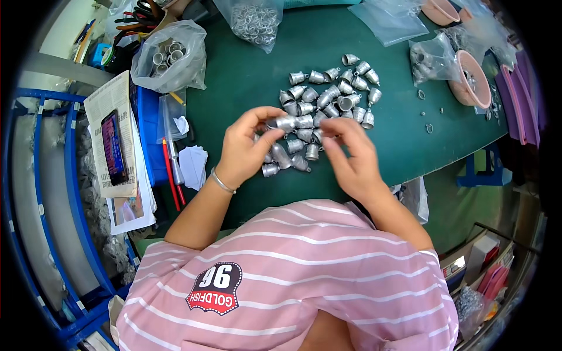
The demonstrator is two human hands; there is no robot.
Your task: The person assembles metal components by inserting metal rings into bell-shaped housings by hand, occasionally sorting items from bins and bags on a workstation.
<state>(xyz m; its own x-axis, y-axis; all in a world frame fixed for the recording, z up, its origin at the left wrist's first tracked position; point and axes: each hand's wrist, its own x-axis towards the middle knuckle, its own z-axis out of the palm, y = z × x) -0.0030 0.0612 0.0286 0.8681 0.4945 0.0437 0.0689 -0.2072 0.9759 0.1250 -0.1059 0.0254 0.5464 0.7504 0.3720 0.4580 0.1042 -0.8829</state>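
Left hand (246, 146) pinching one small silver bell (285, 123) by fingertips over the green table (246, 76); right hand (351, 155) closed, possibly on a tiny ring, too blurred to tell. Likely light, rigid, slick metal, best gripped across the rounded body. Domed, matte grey, loop on top. Beyond, a loose heap of bells (331, 96); farther, a bag of rings (256, 22).

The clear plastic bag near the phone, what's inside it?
The clear plastic bag holds short silvery metal tubes, open ends showing at the top. Crinkled plastic hides whatever lies deeper, so their number cannot be told.
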